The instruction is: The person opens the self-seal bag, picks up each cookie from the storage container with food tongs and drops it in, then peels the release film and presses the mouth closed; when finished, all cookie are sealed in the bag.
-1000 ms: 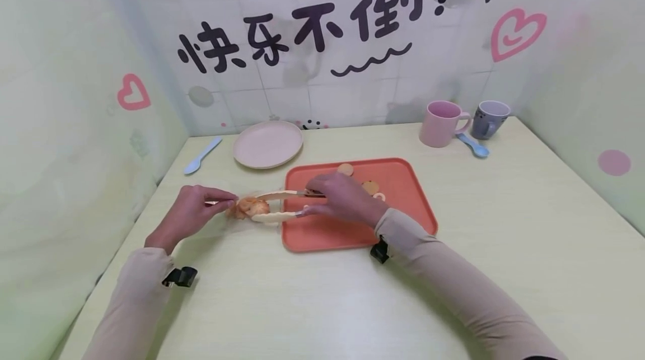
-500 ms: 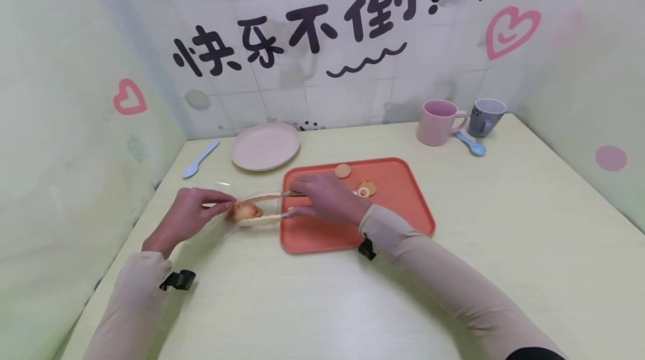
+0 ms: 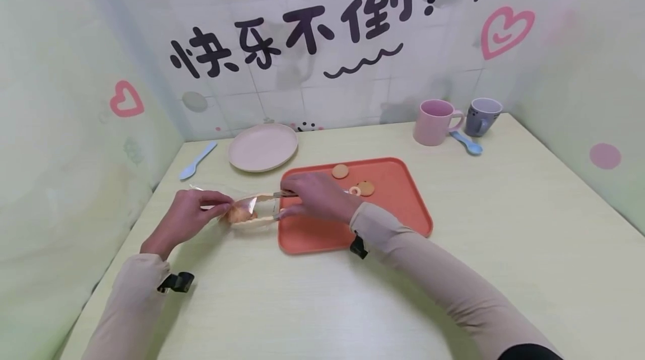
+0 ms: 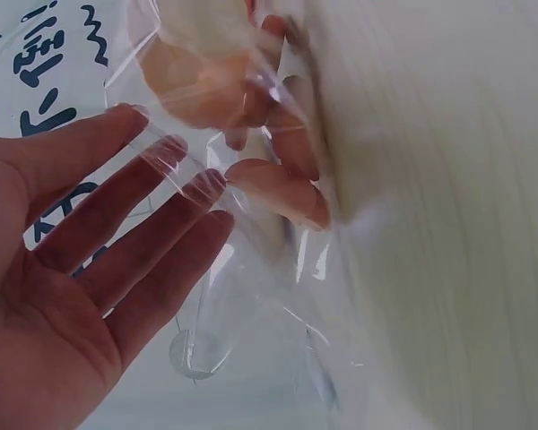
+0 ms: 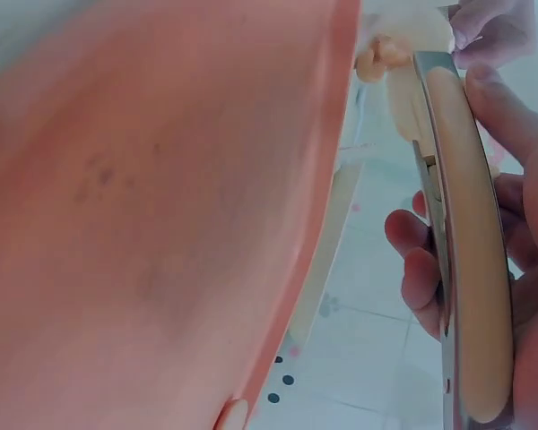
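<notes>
My left hand [image 3: 188,217] pinches the edge of a clear plastic bag [image 4: 211,296] between thumb and fingertips, over the table left of the tray. Orange-brown food pieces [image 4: 197,90] show through the film in the left wrist view. My right hand [image 3: 322,197] grips a pair of tongs [image 5: 473,242] with metal arms and cream-coloured handle covers. Over the tray's left edge the tongs point left, their pale tips spread on either side of the food and overlapped by the bag's film. Part of the tongs is hidden under my right hand in the head view.
An orange tray [image 3: 322,241] lies under my right hand, with round biscuits [image 3: 340,171] and a small ring-shaped piece [image 3: 355,191] on it. Behind stand a pink plate [image 3: 263,147], a pink mug [image 3: 432,123] and a grey-blue cup [image 3: 482,117]. Blue spoons [image 3: 198,161] lie left and right.
My right hand has moved left with the tongs, taking their tips and the food deeper toward my left hand and into the bag. The left hand keeps its pinch.
</notes>
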The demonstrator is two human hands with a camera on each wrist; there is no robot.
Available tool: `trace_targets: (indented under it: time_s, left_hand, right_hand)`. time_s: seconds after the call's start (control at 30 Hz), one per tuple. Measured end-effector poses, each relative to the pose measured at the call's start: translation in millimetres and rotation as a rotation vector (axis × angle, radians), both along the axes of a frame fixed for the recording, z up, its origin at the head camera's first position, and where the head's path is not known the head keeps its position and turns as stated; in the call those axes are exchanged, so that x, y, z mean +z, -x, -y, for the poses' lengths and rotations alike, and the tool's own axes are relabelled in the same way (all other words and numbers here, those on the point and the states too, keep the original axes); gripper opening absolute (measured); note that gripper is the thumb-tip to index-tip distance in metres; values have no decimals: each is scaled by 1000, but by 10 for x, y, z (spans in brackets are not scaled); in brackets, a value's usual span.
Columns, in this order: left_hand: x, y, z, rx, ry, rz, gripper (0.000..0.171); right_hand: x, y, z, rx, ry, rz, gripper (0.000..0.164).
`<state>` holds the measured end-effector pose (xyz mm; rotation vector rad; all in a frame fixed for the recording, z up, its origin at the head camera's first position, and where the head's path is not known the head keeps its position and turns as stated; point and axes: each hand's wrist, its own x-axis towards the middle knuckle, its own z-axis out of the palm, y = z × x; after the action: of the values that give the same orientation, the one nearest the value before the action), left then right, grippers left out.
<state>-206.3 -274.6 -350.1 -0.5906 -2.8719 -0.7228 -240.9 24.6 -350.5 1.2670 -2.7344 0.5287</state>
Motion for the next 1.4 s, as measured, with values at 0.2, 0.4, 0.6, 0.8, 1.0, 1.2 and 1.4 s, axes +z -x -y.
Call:
trace_targets:
  time_s: [0.2, 0.4, 0.6, 0.8, 1.0, 1.2, 1.4]
  left_hand:
    - [-7, 12, 17, 18, -3, 33, 15]
    - [-21, 21, 31, 37, 10, 47, 16]
    - [-14, 10, 10, 56, 21, 48, 16]
    - [-4, -4, -14, 35, 24, 25, 15]
    - [-38, 5, -4, 39, 34, 17, 14]
    - [-48, 20, 19, 47, 23, 35, 15]
    - [-13, 29, 15, 57, 7, 75, 17]
  right_hand:
    - [17, -12, -92, 0, 46, 48, 44]
    - [45, -28, -252, -18, 41, 38, 44]
    - [53, -33, -297, 24, -10, -32, 36]
    - [46, -59, -200, 62, 0, -77, 38]
    - [37, -72, -94, 81, 25, -78, 34]
    - [35, -69, -202, 43, 37, -26, 35]
    - [87, 1, -611, -44, 20, 23, 36]
